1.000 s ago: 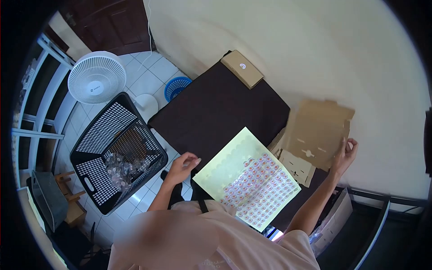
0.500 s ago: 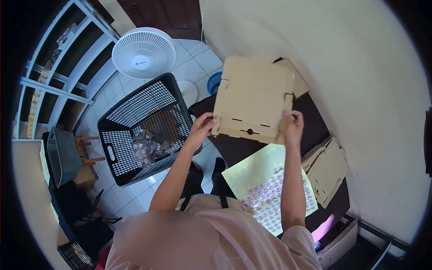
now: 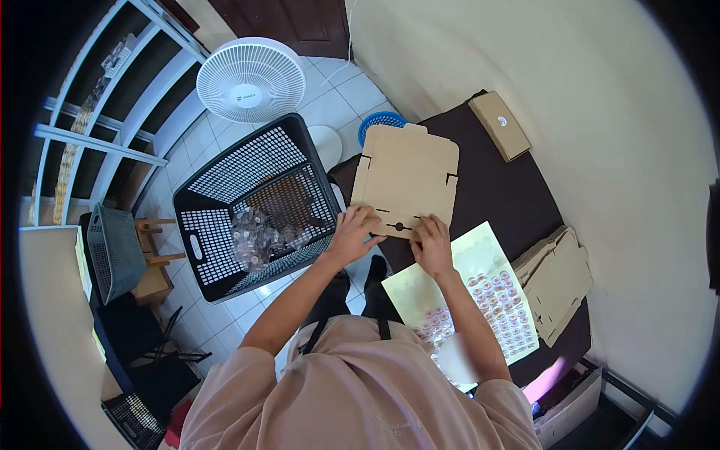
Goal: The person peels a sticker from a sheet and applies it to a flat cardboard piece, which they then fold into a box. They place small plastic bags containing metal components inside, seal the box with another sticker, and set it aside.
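A flat, unfolded cardboard box with slots and a round notch lies on the dark-covered table, at its near left edge. My left hand grips the near left corner, fingers bent over the cardboard and thumb by the edge. At the near right edge, my right hand has its fingers curled onto the same flap. Below my right forearm lies a pale yellow sheet bearing rows of small round red-and-white stickers.
A closed cardboard box with a round label stands by the wall. Stacked flat boxes lie at right. To the left, a black laundry basket holds clear plastic packets. A white fan and blue basket stand beyond.
The flat cardboard box has come down from in front of me onto the table, and my hands have moved closer together along its near edge. The labelled box is now fully uncovered.
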`<state>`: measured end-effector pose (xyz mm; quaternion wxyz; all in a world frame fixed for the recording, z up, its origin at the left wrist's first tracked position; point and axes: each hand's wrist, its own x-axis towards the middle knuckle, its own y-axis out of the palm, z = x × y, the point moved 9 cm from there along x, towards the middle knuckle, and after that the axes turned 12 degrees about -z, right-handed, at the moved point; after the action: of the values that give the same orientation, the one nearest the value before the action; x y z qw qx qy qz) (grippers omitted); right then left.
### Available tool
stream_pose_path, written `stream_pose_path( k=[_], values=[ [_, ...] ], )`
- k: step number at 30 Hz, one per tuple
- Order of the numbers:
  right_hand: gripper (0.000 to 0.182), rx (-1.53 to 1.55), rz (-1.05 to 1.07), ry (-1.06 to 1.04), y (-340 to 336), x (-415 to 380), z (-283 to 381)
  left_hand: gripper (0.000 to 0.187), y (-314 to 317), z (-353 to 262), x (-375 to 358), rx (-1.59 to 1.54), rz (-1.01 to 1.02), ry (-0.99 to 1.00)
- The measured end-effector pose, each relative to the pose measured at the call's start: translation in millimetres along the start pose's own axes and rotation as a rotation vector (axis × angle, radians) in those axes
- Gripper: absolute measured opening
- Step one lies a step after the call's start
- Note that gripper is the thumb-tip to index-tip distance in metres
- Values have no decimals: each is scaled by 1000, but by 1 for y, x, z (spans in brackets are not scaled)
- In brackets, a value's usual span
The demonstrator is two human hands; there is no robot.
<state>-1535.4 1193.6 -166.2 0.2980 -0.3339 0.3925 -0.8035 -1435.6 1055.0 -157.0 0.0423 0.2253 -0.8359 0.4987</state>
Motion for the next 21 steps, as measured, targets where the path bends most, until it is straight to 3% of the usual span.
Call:
stream_pose_path(
  k=[4, 8, 11, 13, 14, 16, 17, 19, 21],
  values=[
    [26, 13, -45, 61, 8, 6, -28, 34, 24, 22, 16, -3, 57, 37],
    [23, 25, -11, 149, -6, 20, -42, 33, 10, 45, 30, 11, 86, -86],
    [25, 57, 27, 83, -11, 21, -39, 31, 1, 43, 32, 13, 84, -25],
    [24, 81, 32, 46, -18, 24, -39, 29, 2, 31, 30, -74, 67, 186],
    [24, 145, 74, 94, -17, 24, -43, 29, 4, 34, 29, -76, 70, 189],
    [23, 208, 111, 146, -17, 31, -48, 26, 6, 51, 33, -201, 116, -39],
    [23, 202, 149, 252, -14, 34, -57, 26, 5, 51, 37, -203, 119, -35],
    [24, 242, 155, 397, -5, 38, -78, 27, 14, 75, 43, -227, 165, -256],
    [26, 143, 136, 392, -2, 43, -87, 28, 16, 78, 48, -120, 119, -227]
  ],
)
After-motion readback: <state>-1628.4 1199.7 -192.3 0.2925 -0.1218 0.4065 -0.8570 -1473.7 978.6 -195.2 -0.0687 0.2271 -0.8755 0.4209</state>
